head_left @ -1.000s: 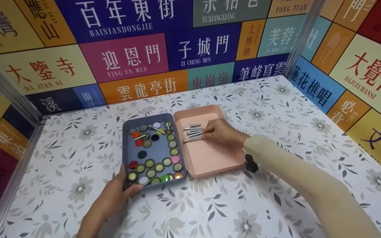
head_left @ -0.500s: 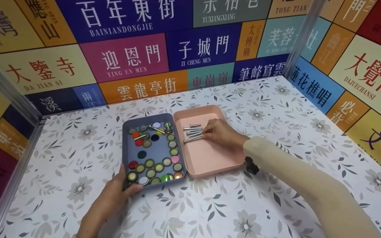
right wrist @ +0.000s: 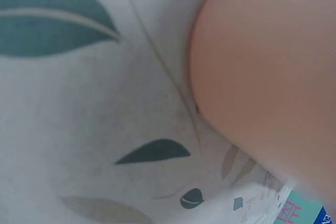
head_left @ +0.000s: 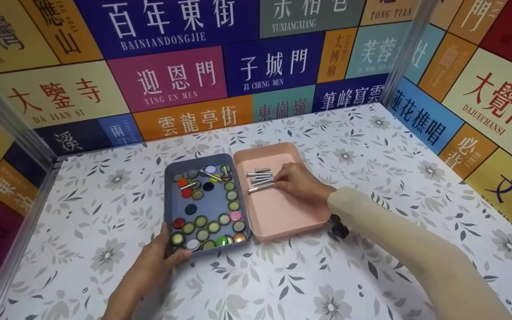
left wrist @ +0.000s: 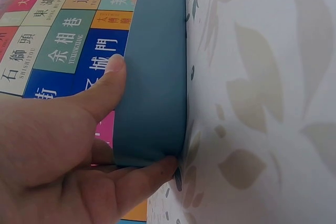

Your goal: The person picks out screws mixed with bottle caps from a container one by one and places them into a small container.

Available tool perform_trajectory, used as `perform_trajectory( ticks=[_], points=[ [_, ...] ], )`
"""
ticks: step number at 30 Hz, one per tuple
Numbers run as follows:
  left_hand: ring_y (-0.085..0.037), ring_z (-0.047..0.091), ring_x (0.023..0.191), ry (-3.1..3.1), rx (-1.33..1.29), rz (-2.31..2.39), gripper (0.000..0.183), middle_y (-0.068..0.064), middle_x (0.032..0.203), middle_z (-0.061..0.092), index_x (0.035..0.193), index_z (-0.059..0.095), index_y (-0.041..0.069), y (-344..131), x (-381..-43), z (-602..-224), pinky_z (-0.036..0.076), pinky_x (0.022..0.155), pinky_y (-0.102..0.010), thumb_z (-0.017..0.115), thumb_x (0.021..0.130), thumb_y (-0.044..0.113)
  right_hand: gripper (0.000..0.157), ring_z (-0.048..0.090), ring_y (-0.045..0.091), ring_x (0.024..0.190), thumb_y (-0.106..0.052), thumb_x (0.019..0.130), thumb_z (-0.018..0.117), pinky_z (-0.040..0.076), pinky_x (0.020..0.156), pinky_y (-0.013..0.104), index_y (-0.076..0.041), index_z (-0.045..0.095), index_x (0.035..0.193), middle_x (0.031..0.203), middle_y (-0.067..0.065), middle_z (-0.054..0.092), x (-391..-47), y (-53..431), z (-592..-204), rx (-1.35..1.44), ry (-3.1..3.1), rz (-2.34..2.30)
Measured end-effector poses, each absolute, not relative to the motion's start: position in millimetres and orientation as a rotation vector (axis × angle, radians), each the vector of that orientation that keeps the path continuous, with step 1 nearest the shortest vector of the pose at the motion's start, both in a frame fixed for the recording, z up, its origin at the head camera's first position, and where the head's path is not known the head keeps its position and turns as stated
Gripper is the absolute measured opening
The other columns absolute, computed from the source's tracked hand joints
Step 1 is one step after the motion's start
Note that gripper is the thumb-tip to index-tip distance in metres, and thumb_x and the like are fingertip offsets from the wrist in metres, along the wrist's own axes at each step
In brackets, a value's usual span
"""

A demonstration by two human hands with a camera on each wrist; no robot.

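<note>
My left hand [head_left: 151, 262] grips the near left corner of a blue tray [head_left: 178, 206], thumb along its near rim. In the left wrist view, the fingers of that hand [left wrist: 79, 145] lie around the end of the tray [left wrist: 152, 77]. Bottle caps [head_left: 202, 234] of several colours and a few screws [head_left: 211, 174] lie in the blue tray. Over the pink tray [head_left: 278, 218] beside it, my right hand [head_left: 300, 181] pinches the right end of a long silver screw [head_left: 260, 188]. Several more screws [head_left: 261, 175] lie roughly parallel just behind it.
Both trays stand side by side on a tabletop with a leaf and flower print [head_left: 327, 275]. Panels with printed lettering [head_left: 167, 78] rise behind and at both sides. Cloth print [right wrist: 79, 129] and a blurred peach-coloured surface fill the right wrist view.
Very little differs. My right hand and the screw it pinches have shifted slightly to the right; the left hand keeps its grip on the blue tray.
</note>
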State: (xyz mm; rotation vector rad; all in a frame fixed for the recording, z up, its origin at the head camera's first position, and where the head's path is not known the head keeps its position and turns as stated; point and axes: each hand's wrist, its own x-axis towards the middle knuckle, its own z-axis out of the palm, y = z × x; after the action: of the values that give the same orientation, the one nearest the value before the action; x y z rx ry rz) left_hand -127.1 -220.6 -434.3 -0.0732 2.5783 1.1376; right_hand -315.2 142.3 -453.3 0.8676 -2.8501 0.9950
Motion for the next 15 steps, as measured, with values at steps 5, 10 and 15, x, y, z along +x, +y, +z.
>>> perform_trajectory(
  ticks=[5, 10, 15],
  points=[
    [-0.042, 0.034, 0.147, 2.583, -0.068, 1.134, 0.110, -0.024, 0.159, 0.035, 0.159, -0.005, 0.000, -221.0, -126.1, -435.5, 0.023, 0.122, -0.060, 0.069, 0.092, 0.045, 0.012, 0.064, 0.025, 0.091, -0.010, 0.086, 0.077, 0.050, 0.085, 0.033, -0.004, 0.080, 0.097, 0.094, 0.012, 0.074, -314.9, 141.8, -454.9, 0.831, -2.873, 1.020],
    [-0.041, 0.032, 0.148, 2.570, -0.081, 1.154, 0.109, -0.024, 0.160, 0.033, 0.159, -0.005, 0.001, -221.0, -127.1, -433.8, 0.020, 0.123, -0.059, 0.069, 0.092, 0.045, 0.012, 0.065, 0.026, 0.092, -0.011, 0.087, 0.077, 0.052, 0.087, 0.037, -0.005, 0.080, 0.097, 0.095, 0.011, 0.075, -316.6, 141.0, -454.7, 0.831, -2.890, 0.985],
    [-0.042, 0.032, 0.148, 2.569, -0.067, 1.145, 0.110, -0.025, 0.160, 0.031, 0.158, -0.006, 0.000, -220.5, -127.8, -435.1, 0.021, 0.122, -0.060, 0.068, 0.092, 0.047, 0.012, 0.065, 0.026, 0.093, -0.012, 0.088, 0.076, 0.052, 0.088, 0.038, -0.006, 0.081, 0.098, 0.095, 0.011, 0.075, -317.1, 140.9, -456.2, 0.809, -2.910, 0.973]
  ],
)
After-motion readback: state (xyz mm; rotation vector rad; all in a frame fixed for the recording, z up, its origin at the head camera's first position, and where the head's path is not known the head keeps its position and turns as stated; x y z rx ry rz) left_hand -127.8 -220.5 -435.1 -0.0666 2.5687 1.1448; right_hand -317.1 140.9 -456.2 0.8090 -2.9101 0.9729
